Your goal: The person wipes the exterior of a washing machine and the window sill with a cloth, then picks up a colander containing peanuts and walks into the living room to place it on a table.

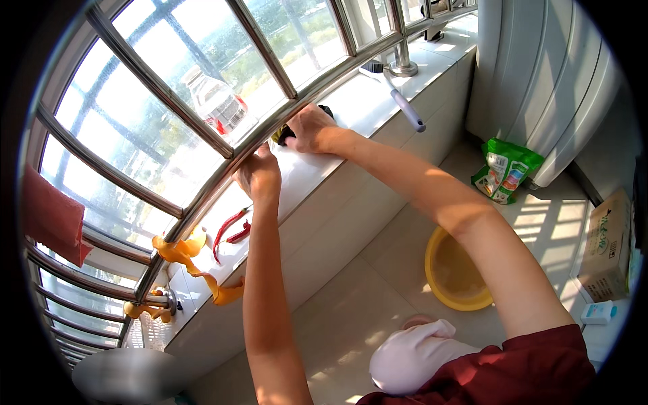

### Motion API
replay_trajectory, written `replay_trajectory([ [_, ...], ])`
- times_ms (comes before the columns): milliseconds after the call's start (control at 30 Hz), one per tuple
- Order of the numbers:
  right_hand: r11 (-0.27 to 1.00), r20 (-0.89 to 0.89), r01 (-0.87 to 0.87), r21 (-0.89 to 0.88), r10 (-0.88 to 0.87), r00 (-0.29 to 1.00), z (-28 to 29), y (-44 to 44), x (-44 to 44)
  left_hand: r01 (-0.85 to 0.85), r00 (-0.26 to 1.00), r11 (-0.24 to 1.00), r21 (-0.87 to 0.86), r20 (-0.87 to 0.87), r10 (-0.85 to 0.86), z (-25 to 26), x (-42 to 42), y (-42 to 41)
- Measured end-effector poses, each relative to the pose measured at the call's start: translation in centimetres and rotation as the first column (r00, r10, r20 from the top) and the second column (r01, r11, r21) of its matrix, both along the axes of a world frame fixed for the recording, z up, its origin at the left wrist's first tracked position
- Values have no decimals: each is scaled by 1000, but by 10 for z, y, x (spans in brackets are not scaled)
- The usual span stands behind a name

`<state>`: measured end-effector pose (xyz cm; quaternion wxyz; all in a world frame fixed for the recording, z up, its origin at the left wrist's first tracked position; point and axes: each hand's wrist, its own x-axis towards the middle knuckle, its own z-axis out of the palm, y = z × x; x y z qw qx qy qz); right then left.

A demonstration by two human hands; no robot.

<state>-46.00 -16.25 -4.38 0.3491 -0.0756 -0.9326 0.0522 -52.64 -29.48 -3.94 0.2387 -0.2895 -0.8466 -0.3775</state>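
Observation:
Both hands are at the white tiled window ledge, beside the stainless steel railing. My left hand reaches up under the rail; its fingertips are partly hidden behind it, and what they hold cannot be made out. My right hand is closed around a dark object with some yellow, partly covered by the fingers and the rail. Two red chili peppers lie on the ledge near my left forearm, next to orange peels draped by the rail. Beyond the bars stands a clear plastic bottle.
A brush with a grey-white handle lies across the ledge edge. On the floor are a yellow basin of cloudy liquid, a green plastic bag and a cardboard box. A red cloth hangs at the left railing.

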Motion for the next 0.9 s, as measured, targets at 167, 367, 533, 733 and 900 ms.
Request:
replay_trajectory([
  [167,929,105,152,-338,-123,987,5,13,-4,-80,996,994,-68,34,82,4,18,-2],
  [367,935,-224,315,-162,-345,911,4,19,9,-65,985,996,-55,157,73,13,14,-19],
  [533,739,-207,622,-258,-672,711,-11,69,-6,3,983,999,-32,183,3,14,11,-20],
  [733,961,-266,222,-167,-261,928,-19,53,-10,67,982,996,58,175,-76,15,10,-30],
  [900,962,-66,-259,88,265,962,0,-16,-14,-81,986,996,-37,142,85,12,6,-39],
])
